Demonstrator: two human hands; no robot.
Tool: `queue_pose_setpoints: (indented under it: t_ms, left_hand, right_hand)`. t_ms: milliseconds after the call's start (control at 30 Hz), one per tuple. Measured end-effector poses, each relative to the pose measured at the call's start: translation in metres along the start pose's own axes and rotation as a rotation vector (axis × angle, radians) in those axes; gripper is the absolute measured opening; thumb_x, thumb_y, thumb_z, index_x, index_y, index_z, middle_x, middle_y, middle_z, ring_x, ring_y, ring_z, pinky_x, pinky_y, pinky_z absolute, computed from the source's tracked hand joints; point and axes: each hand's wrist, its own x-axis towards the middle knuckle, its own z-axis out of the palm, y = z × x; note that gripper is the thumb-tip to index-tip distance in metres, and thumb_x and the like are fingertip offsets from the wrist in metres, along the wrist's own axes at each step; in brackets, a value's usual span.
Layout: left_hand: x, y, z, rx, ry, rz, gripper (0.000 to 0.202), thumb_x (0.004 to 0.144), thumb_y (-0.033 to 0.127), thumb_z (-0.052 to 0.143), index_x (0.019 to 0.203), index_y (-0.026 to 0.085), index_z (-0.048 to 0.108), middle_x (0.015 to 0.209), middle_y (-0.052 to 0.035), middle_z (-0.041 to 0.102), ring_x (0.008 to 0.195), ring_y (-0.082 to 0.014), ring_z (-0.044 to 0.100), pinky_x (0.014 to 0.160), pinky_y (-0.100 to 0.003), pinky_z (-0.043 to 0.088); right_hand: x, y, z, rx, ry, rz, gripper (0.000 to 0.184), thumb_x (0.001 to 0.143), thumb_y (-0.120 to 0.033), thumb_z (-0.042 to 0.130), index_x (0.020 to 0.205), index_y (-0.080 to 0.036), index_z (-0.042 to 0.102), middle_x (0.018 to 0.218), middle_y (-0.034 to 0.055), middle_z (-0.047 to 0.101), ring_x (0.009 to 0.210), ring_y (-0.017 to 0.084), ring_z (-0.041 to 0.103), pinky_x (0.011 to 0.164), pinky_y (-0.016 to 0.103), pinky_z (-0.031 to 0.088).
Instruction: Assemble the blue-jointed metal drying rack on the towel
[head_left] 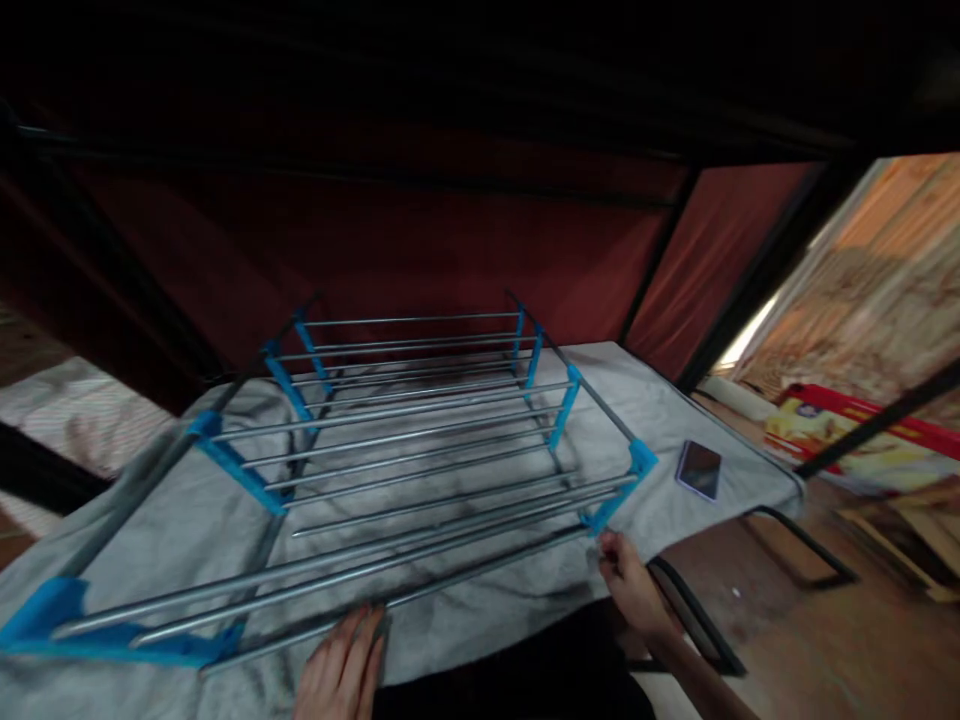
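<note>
A rack of grey metal rods with blue plastic brackets lies on a grey cloth (600,400). My left hand (341,665) is at the near side, its fingers stretched out with the tips against the front rod (465,575). Close to the near right blue bracket (619,490), my right hand (626,580) is closed, thumb and fingers together. Whatever it may hold is too small or hidden to make out. The near left blue bracket (112,635) bears the other ends of the front rods.
A phone (699,470) lies on the cloth to the right of the rack. Dark red fabric (450,250) on a dark frame rises behind. Black metal chair-like tubes (806,545) stand at the right, near a red and yellow box (862,435) on the floor.
</note>
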Motion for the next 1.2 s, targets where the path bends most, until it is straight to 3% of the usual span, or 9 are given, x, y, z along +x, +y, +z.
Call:
queue_pose_setpoints:
  t_ms: [100, 200, 300, 400, 500, 600, 733, 933, 1200]
  left_hand:
    - [0.04, 0.011, 0.018, -0.003, -0.005, 0.047, 0.048, 0.098, 0.041, 0.045, 0.143, 0.027, 0.049, 0.127, -0.0085, 0.068, 0.113, -0.0271, 0.066, 0.095, -0.042, 0.053]
    - [0.059, 0.006, 0.034, 0.006, -0.071, 0.165, 0.042, 0.1, 0.04, 0.042, 0.136, 0.027, 0.058, 0.116, -0.0066, 0.074, 0.103, -0.026, 0.07, 0.088, -0.04, 0.056]
    - [0.063, -0.003, 0.041, 0.017, -0.184, 0.177, 0.041, 0.101, 0.036, 0.037, 0.129, 0.028, 0.065, 0.11, -0.0058, 0.076, 0.097, -0.0244, 0.072, 0.084, -0.037, 0.057]
    - [0.068, -0.002, 0.035, 0.001, -0.374, 0.123, 0.043, 0.101, 0.038, 0.034, 0.125, 0.026, 0.068, 0.112, -0.0067, 0.076, 0.099, -0.0247, 0.072, 0.088, -0.037, 0.058]
    - [0.077, 0.006, 0.022, -0.026, -0.539, 0.094, 0.047, 0.102, 0.036, 0.029, 0.129, 0.022, 0.065, 0.121, -0.0087, 0.074, 0.106, -0.0256, 0.071, 0.092, -0.039, 0.057]
    - [0.086, 0.013, 0.011, -0.019, -0.636, 0.094, 0.05, 0.102, 0.034, 0.027, 0.134, 0.018, 0.061, 0.126, -0.0115, 0.071, 0.112, -0.027, 0.069, 0.096, -0.042, 0.055]
    - [0.093, 0.016, 0.005, 0.006, -0.754, 0.076, 0.053, 0.102, 0.031, 0.02, 0.134, 0.015, 0.06, 0.117, -0.0137, 0.074, 0.104, -0.0291, 0.072, 0.087, -0.045, 0.056]
    - [0.1, 0.011, 0.005, -0.098, -0.818, 0.062, 0.052, 0.102, 0.037, 0.02, 0.129, 0.018, 0.061, 0.106, -0.0107, 0.077, 0.097, -0.0278, 0.074, 0.08, -0.039, 0.056]
    - [0.1, -0.004, 0.016, -0.267, -0.794, 0.038, 0.047, 0.098, 0.038, 0.032, 0.128, 0.023, 0.065, 0.11, -0.0081, 0.078, 0.099, -0.027, 0.075, 0.082, -0.035, 0.058]
  right_hand:
    - [0.018, 0.004, 0.002, -0.026, 0.071, -0.023, 0.042, 0.079, -0.03, 0.046, 0.121, -0.025, 0.049, 0.114, 0.0096, 0.059, 0.114, 0.028, 0.06, 0.104, 0.049, 0.047]
    - [0.027, 0.007, 0.007, -0.015, 0.023, -0.023, 0.036, 0.079, -0.025, 0.047, 0.113, -0.022, 0.056, 0.107, 0.0087, 0.059, 0.106, 0.026, 0.06, 0.1, 0.046, 0.048]
    - [0.032, 0.011, 0.014, 0.023, -0.005, -0.029, 0.03, 0.079, -0.023, 0.05, 0.107, -0.022, 0.061, 0.103, 0.0076, 0.061, 0.099, 0.024, 0.06, 0.097, 0.043, 0.049]
    - [0.037, 0.015, 0.019, 0.092, 0.035, -0.074, 0.036, 0.079, -0.023, 0.053, 0.114, -0.022, 0.062, 0.11, 0.0078, 0.062, 0.102, 0.024, 0.06, 0.098, 0.042, 0.048]
    - [0.041, 0.017, 0.019, 0.108, 0.039, -0.086, 0.031, 0.08, -0.025, 0.054, 0.109, -0.023, 0.065, 0.107, 0.0073, 0.064, 0.097, 0.023, 0.062, 0.093, 0.04, 0.05]
    - [0.042, 0.018, 0.016, 0.102, 0.016, -0.097, 0.03, 0.079, -0.023, 0.056, 0.107, -0.023, 0.065, 0.103, 0.0056, 0.065, 0.092, 0.021, 0.063, 0.088, 0.037, 0.051]
    - [0.043, 0.016, 0.016, 0.093, 0.033, -0.111, 0.031, 0.076, -0.018, 0.054, 0.105, -0.022, 0.064, 0.103, 0.0046, 0.066, 0.092, 0.02, 0.063, 0.088, 0.036, 0.05]
    - [0.045, 0.015, 0.017, 0.093, 0.028, -0.116, 0.03, 0.075, -0.017, 0.054, 0.103, -0.022, 0.064, 0.101, 0.0037, 0.064, 0.092, 0.02, 0.062, 0.087, 0.035, 0.049]
    - [0.045, 0.017, 0.018, 0.116, 0.027, -0.133, 0.031, 0.075, -0.018, 0.053, 0.104, -0.021, 0.064, 0.102, 0.0043, 0.064, 0.092, 0.02, 0.062, 0.088, 0.035, 0.049]
